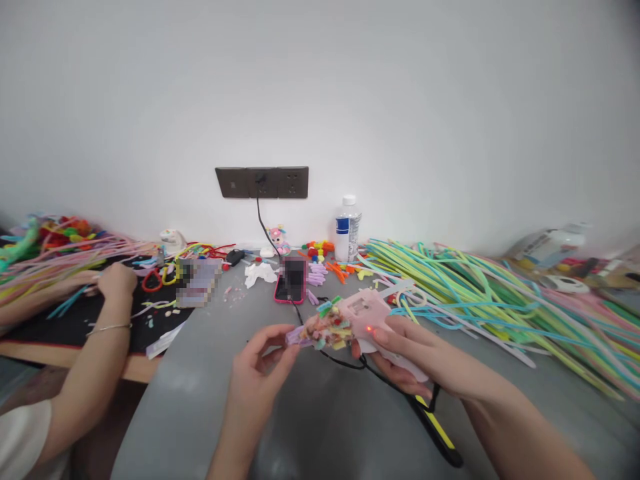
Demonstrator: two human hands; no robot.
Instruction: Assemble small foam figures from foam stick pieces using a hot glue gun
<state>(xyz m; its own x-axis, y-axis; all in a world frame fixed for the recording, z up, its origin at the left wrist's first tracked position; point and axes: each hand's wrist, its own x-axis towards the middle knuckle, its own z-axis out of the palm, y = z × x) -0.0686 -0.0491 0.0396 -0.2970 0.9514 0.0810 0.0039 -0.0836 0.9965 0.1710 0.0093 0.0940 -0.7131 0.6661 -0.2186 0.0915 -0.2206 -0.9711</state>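
Observation:
My right hand (407, 350) is wrapped round a pink lint shaver (367, 317), with a red light glowing near my thumb. Colourful fluff (330, 330) fills its left end. Between the thumb and fingertips of my left hand (263, 370) is a short lilac fuzzy piece (297, 335), right at the fluff-filled end; whether they touch I cannot tell. A black cord (345, 363) runs below the shaver. Under my right wrist lies a long black-and-yellow tool (440, 437), its kind partly hidden.
Many pastel pipe cleaners (470, 287) spread over the right side. A bottle (347, 230), a phone (290, 283) and a small pink figure (277, 240) stand or lie near the wall, below a socket panel (263, 182). At left, a co-worker's arms (95, 353) rest over a black mat (120, 330).

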